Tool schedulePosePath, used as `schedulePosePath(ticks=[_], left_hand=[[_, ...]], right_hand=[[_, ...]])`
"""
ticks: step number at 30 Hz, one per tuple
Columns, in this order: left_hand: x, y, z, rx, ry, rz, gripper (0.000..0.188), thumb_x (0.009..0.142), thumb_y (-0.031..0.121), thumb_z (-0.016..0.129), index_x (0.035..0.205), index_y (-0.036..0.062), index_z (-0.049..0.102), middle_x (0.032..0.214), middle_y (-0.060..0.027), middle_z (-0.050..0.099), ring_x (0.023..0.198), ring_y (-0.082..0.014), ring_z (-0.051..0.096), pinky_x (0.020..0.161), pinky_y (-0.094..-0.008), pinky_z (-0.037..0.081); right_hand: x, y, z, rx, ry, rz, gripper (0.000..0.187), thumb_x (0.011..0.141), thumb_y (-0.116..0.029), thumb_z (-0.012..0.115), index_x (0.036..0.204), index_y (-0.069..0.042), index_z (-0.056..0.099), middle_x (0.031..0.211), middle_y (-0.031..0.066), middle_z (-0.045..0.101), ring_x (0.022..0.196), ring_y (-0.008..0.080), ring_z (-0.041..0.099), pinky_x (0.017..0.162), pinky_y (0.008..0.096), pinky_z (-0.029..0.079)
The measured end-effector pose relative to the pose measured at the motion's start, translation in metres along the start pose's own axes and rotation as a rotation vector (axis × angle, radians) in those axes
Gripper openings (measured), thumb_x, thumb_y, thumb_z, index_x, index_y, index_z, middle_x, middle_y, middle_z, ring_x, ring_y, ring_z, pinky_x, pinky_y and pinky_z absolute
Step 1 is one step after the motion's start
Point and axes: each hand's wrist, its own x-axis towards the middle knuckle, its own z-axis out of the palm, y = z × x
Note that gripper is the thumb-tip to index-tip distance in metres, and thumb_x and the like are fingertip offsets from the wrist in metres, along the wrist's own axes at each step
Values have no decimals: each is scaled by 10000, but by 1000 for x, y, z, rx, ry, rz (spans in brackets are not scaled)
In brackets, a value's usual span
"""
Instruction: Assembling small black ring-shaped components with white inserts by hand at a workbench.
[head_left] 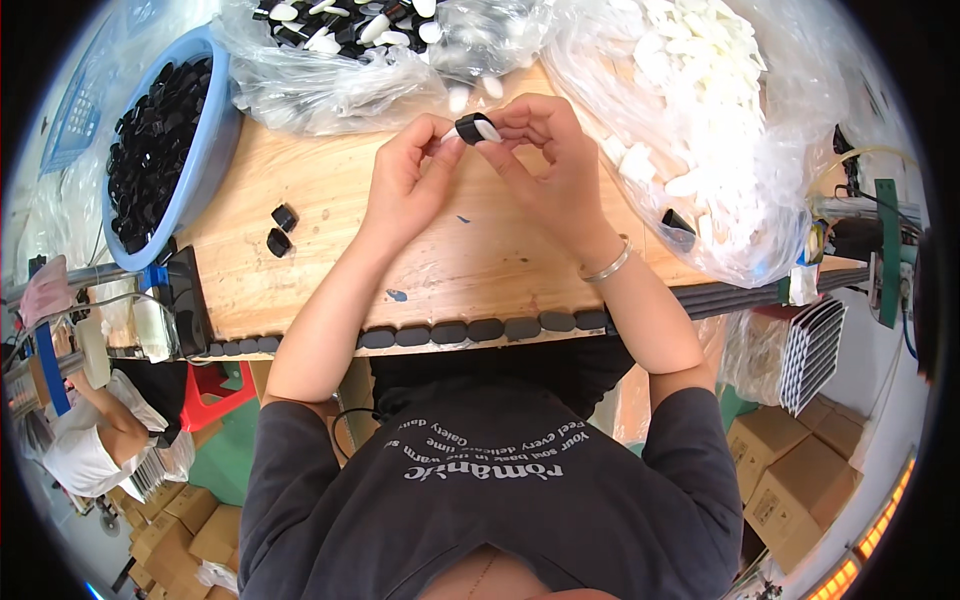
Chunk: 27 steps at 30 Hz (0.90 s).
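Over the far middle of the table, a white oval plastic piece [488, 130] sits inside a black band-shaped plastic piece [468, 130]. My left hand [412, 178] pinches the left end, thumb and forefinger closed on it. At the other end, the fingertips of my right hand [548, 165] grip the white part. Just beyond my hands lie two loose white oval pieces, one of them [458, 98] close to my left fingers. Two black plastic pieces [280, 230] rest on the wood to the left of my left forearm.
A blue basin [228, 150] full of black pieces stands at left. Clear plastic [330, 100] at the back holds mixed black and white pieces. Another plastic bag [590, 60] at right bears many white ones. Dark oval pads [450, 332] line the table's front edge. Someone in white sits at far left.
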Motion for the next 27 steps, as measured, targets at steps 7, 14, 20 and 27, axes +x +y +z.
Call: schedulePosePath(ticks=[7,14,20,27], left_hand=[[4,1,-4,148,-13,86,33,873,24,592,863,-3,609,727,-32,580,684,-92,513,662,-233,426],[4,5,-5,401,-14,172,158,805,37,666,949,10,609,802,-95,623,724,-193,577,680,-278,458],[4,11,0,645,103,627,409,659,-13,733,1051,5,619,954,-143,632,868,-323,605,748,-356,496],[6,10,2,593,85,730,486,610,-65,749,1076,-6,624,993,-146,646,887,-308,612,762,-359,500]], right_hand=[[-1,3,-1,28,56,18,300,815,33,689,1032,0,484,985,102,661,882,134,658,761,241,526],[-2,3,3,-34,21,42,338,803,15,705,1057,-9,485,947,84,664,875,128,652,730,228,519],[-5,-2,7,-65,44,51,358,783,-26,739,1064,-11,518,926,80,659,855,118,647,741,235,519],[-2,-7,2,153,19,179,197,807,-20,705,978,3,612,900,58,668,822,110,650,744,231,520]])
